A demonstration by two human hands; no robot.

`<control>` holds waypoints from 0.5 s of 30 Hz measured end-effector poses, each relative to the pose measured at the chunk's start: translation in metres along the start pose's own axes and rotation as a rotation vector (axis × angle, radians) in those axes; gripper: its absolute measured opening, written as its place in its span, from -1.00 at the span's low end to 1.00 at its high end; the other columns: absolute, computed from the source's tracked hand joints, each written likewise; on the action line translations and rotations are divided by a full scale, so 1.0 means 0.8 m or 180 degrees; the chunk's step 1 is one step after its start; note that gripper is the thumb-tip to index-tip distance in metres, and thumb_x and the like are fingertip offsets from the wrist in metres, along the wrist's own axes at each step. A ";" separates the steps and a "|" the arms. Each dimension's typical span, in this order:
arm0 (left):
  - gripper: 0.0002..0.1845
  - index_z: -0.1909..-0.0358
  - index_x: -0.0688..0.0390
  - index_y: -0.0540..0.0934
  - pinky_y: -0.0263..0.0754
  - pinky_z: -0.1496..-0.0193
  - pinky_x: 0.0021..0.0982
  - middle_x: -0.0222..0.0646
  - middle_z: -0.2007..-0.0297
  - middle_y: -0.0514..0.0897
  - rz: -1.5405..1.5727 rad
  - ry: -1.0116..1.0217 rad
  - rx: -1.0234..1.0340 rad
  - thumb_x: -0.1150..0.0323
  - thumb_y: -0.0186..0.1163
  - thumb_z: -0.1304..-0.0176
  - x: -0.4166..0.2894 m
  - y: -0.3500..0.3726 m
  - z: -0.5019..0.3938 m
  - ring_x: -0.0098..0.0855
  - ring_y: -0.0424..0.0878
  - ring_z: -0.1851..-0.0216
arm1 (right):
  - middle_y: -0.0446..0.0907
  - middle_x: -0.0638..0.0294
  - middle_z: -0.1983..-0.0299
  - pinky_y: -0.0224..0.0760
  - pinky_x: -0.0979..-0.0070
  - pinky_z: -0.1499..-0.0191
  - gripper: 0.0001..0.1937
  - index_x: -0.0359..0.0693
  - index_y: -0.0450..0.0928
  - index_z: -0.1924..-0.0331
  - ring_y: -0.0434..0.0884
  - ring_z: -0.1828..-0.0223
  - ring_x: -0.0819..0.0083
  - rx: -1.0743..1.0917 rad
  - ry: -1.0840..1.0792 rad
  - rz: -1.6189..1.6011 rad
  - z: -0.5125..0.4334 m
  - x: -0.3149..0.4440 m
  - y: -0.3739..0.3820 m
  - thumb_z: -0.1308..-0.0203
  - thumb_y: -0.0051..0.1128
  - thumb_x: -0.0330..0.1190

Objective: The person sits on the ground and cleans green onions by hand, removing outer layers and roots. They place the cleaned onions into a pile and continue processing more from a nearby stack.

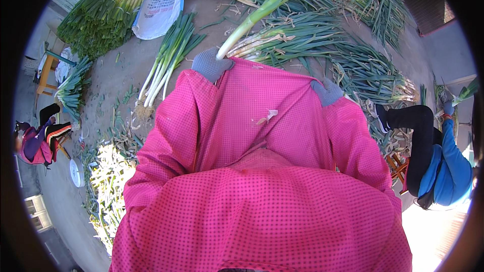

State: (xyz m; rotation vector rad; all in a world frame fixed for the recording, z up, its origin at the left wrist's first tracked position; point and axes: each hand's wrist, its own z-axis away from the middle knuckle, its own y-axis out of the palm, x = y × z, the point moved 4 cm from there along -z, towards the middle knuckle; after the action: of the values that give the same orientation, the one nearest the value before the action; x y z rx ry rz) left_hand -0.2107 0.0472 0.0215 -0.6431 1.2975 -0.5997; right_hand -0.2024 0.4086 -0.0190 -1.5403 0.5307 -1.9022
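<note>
Both my hands wear grey dotted gloves. My left hand point(212, 64) has the white end of a long green onion point(261, 11) in it, whose green leaves point up and away to the right; the edge of the pink checked apron point(261, 94) meets this hand too. Pinched in my right hand point(328, 91) is the opposite upper corner of the apron, so the cloth is stretched between the hands. White and brown scraps of peel point(269, 115) lie on the cloth. Beyond it a pile of unpeeled green onions point(291, 37) rests on the ground.
Peeled onions with roots point(160, 64) lie at the left, near a white woven sack point(160, 5) and a large bundled stack point(102, 19). Trimmings point(109, 181) cover the ground lower left. Seated co-workers point(446, 158) point(38, 139) are at both sides. A white bucket point(76, 173) stands left.
</note>
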 end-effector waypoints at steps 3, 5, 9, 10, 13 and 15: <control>-0.55 0.23 0.25 0.60 0.43 0.34 -0.33 -0.18 0.46 0.62 -0.0351 0.0301 0.0268 0.11 0.32 0.09 0.013 0.052 -0.031 -0.34 0.58 0.44 | 0.57 -0.11 0.27 0.40 0.30 0.12 -0.46 -0.33 0.53 0.18 0.58 0.19 0.09 -0.0109 0.0332 0.0564 -0.019 -0.038 0.051 -0.15 -0.04 0.07; -0.53 0.23 0.26 0.60 0.40 0.43 -0.38 -0.25 0.54 0.61 -0.0300 0.0199 0.0553 0.12 0.34 0.11 0.034 0.072 -0.051 -0.46 0.55 0.53 | 0.57 -0.11 0.24 0.38 0.27 0.09 -0.45 -0.32 0.53 0.16 0.57 0.16 0.05 -0.0115 0.0110 0.0215 -0.029 -0.058 0.063 -0.15 -0.06 0.09; -0.52 0.18 0.22 0.60 0.46 0.29 -0.31 -0.16 0.42 0.65 0.0138 -0.0646 0.0925 0.11 0.32 0.10 0.071 0.073 -0.064 -0.25 0.62 0.38 | 0.57 -0.08 0.21 0.39 0.33 0.07 -0.49 -0.29 0.51 0.11 0.56 0.15 0.06 0.0213 -0.0145 0.0021 -0.056 -0.089 0.067 -0.16 -0.05 0.04; -0.52 0.18 0.22 0.60 0.46 0.29 -0.31 -0.16 0.43 0.65 0.0200 -0.0638 0.0791 0.11 0.32 0.09 0.072 0.066 -0.066 -0.26 0.62 0.38 | 0.57 -0.06 0.20 0.39 0.36 0.07 -0.52 -0.29 0.50 0.09 0.57 0.16 0.11 0.0332 0.0028 0.0135 -0.068 -0.096 0.065 -0.17 -0.03 0.00; -0.54 0.18 0.22 0.58 0.46 0.30 -0.30 -0.19 0.43 0.65 0.0125 -0.0605 0.0493 0.12 0.31 0.07 0.078 0.050 -0.056 -0.27 0.62 0.39 | 0.57 0.00 0.18 0.40 0.43 0.09 -0.60 -0.30 0.46 0.04 0.57 0.19 0.27 0.0389 0.0143 -0.0053 -0.085 -0.087 0.043 -0.21 -0.02 -0.14; -0.54 0.16 0.22 0.58 0.46 0.29 -0.30 -0.19 0.41 0.66 -0.0190 -0.0679 0.0570 0.13 0.30 0.06 0.088 0.044 -0.049 -0.27 0.62 0.37 | 0.56 0.06 0.16 0.41 0.47 0.11 -0.66 -0.32 0.43 0.01 0.57 0.22 0.38 -0.0043 0.0891 -0.0433 -0.090 -0.063 0.025 -0.25 -0.05 -0.25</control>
State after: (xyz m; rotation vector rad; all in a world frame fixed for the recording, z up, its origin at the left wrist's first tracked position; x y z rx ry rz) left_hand -0.2360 0.0164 -0.0572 -0.5825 1.0161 -0.6691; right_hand -0.2614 0.4235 -0.0850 -1.3551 0.5719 -2.2406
